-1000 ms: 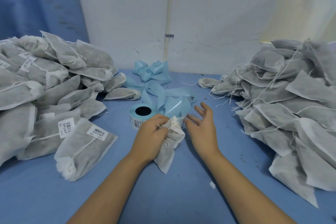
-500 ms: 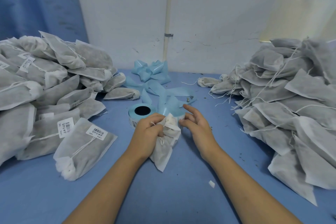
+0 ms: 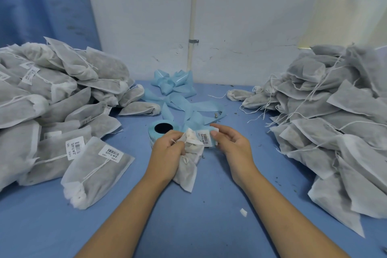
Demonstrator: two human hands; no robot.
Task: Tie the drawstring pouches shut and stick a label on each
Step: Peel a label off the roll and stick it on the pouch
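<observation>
A big heap of finished pouches (image 3: 52, 111) covers the left side of the blue tabletop (image 3: 209, 226). Their necks are drawn tight, and white barcode stickers show on several of them. Not every face is visible, so I cannot say that all are labelled.

Towards the middle stands the label roll (image 3: 162, 132), with its spent blue backing strip (image 3: 184, 109) trailing off behind it toward the wall.

Just in front of the roll, the left hand (image 3: 167, 153) is curled around the gathered neck of the pouch in work (image 3: 189, 167). The pouch's lower end rests on the tabletop. A knotted cord shows on its side, so it looks tied already.

Beside the pouch's neck is a fresh label (image 3: 204, 137). The right hand (image 3: 232, 146) pinches the label's edge between thumb and forefinger. It is not yet stuck to the cloth.

On the far right, a similarly large pile of unlabelled pouches (image 3: 335, 121) lies with loose strings straggling out.

By my judgement the job is roughly half done. This pouch lacks only its sticker, and the whole right pile remains to be tied and labelled.
</observation>
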